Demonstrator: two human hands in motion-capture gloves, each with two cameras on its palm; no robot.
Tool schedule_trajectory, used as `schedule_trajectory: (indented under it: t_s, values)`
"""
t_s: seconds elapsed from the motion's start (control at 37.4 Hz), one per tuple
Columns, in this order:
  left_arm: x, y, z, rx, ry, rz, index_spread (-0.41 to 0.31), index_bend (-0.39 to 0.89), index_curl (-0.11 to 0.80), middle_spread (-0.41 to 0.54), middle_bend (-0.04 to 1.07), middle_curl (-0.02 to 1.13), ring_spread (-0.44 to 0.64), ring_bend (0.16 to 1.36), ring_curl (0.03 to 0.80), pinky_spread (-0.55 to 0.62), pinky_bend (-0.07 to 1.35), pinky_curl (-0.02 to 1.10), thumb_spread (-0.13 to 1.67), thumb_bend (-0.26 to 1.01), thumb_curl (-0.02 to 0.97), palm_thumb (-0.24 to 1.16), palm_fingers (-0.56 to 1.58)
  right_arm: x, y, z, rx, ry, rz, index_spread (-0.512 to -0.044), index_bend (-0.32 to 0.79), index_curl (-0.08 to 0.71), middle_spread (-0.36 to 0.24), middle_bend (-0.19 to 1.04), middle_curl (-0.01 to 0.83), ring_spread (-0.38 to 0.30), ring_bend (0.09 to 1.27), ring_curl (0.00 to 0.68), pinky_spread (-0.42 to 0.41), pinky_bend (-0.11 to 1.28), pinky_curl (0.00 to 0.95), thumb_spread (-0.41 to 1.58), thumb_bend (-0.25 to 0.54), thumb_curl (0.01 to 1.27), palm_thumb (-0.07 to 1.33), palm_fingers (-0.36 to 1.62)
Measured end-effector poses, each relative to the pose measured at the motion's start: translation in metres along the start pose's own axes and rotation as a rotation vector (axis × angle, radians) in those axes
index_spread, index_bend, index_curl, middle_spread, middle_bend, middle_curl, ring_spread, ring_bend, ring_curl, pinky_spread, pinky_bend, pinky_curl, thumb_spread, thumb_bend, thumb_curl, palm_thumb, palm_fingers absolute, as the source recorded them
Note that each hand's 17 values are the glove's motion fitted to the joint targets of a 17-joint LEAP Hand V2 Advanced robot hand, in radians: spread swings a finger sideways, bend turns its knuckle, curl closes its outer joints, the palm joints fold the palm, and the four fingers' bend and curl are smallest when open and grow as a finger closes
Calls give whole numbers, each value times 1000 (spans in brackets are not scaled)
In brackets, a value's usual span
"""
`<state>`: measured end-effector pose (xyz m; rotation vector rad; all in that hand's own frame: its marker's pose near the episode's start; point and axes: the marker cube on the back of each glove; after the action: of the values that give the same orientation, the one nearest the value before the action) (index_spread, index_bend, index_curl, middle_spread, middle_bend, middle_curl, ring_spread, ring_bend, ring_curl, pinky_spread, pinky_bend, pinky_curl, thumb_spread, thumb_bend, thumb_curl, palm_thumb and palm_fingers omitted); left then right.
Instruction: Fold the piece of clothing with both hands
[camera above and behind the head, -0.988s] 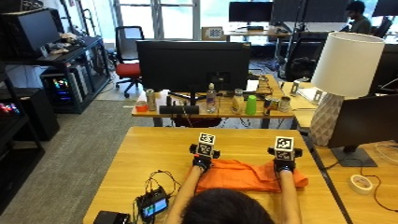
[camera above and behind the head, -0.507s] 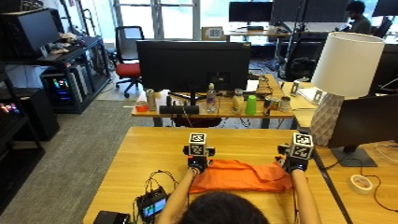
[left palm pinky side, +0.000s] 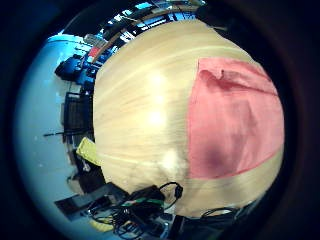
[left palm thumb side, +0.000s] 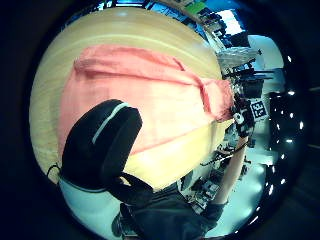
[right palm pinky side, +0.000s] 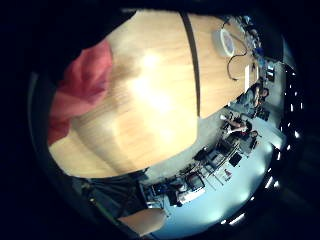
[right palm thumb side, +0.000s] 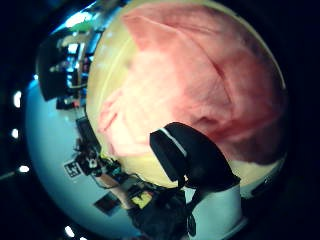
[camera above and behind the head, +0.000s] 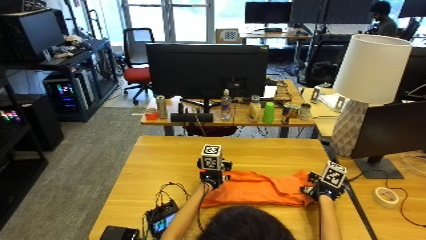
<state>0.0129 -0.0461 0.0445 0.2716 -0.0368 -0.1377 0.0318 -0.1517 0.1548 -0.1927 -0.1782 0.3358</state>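
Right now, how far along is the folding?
Partly done, it seems: the orange garment lies on the wooden table as a long flat band, apparently already folded lengthwise. The left hand and right hand sit at its two ends. Folding it across its length remains.

**The person's gloves, arms and clothing**

Both hands wear black gloves: the left hand (camera above and behind the head: 212, 178) and the right hand (camera above and behind the head: 320, 190). In the palm views, a black gloved thumb (left palm thumb side: 102, 145) shows 1 thin pale stripe running along it. The forearms (camera above and behind the head: 186, 216) are bare. Dark hair shows at the lower edge, and the top worn looks dark, though barely visible.
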Motion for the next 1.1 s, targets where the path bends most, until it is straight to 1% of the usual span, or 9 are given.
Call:
schedule_trajectory:
  t_s: [0.08, 0.11, 0.21, 0.35, 0.43, 0.56, 0.77, 0.96, 1.1]
  values:
    - [2, -1, 3, -12, 7, 1, -46, 133, 266, 195, 151, 282, 215, 671, 392, 329, 577, 387, 1174, -26, 196, 265, 57, -2, 52, 4, -110, -21, 48, -435, 105, 229, -23, 156, 308, 186, 366, 325, 304, 727, 386, 1147, -26, 180, 400, 42]
    - [2, -2, 5, -13, 10, 2, -46, 132, 265, 201, 152, 282, 225, 674, 390, 336, 579, 387, 1173, -26, 195, 259, 51, -4, 69, 5, -131, -15, 54, -435, 53, 209, -13, 150, 303, 189, 428, 340, 304, 802, 404, 1138, -16, 186, 417, 137]
    - [5, -2, 11, -63, 18, 9, -47, 138, 266, 213, 156, 274, 245, 687, 384, 351, 580, 382, 1166, -22, 199, 251, 44, -9, 79, 11, -26, 50, 51, -430, 18, 164, -4, 225, 319, 159, 524, 351, 277, 847, 396, 1096, -6, 213, 469, 271]
    - [7, -4, 17, -77, 7, 3, -47, 143, 268, 229, 155, 266, 258, 700, 378, 361, 578, 374, 1160, -18, 206, 252, 38, -11, 73, 9, 88, 36, 135, -411, -32, 98, -25, 322, 357, 8, 708, 398, 53, 878, 401, 1071, 13, 241, 554, 578]
    - [6, -4, 20, -91, -8, -17, -44, 142, 269, 234, 156, 263, 260, 705, 374, 363, 581, 372, 1157, -18, 209, 251, 38, -14, 71, 8, 146, 8, 116, -383, 5, 90, -54, 382, 389, -72, 811, 439, -70, 890, 412, 1066, 45, 263, 646, 808]
    - [7, -1, 23, -133, 3, -18, -42, 143, 271, 240, 159, 259, 262, 711, 367, 360, 581, 368, 1160, -17, 214, 251, 37, -17, 73, 11, 129, -40, 66, -341, 58, 99, -101, 430, 423, -159, 868, 459, -165, 886, 415, 1051, 80, 293, 772, 1067]
    - [-2, -9, 21, -79, 14, -34, -40, 142, 273, 243, 161, 255, 269, 719, 358, 359, 583, 364, 1164, -16, 219, 253, 37, -10, 70, 6, 130, -84, 73, -295, 119, 162, -142, 520, 488, -197, 902, 508, -218, 877, 459, 1020, 87, 318, 891, 1230]
    - [7, -3, 40, -199, 104, 4, -40, 139, 273, 239, 167, 254, 268, 723, 349, 356, 586, 362, 1166, -17, 222, 254, 41, -9, 84, 11, -69, -136, 44, -275, 120, 197, -152, 553, 513, -207, 922, 517, -229, 877, 473, 1005, 70, 328, 946, 1259]
    - [22, 11, 67, -359, 71, 69, -75, 184, 289, 168, 199, 266, 243, 701, 335, 337, 551, 346, 1167, -17, 223, 254, 124, -4, 71, 6, 36, -103, 121, -270, 127, 219, -154, 556, 522, -208, 932, 519, -235, 880, 482, 997, 51, 334, 969, 1256]
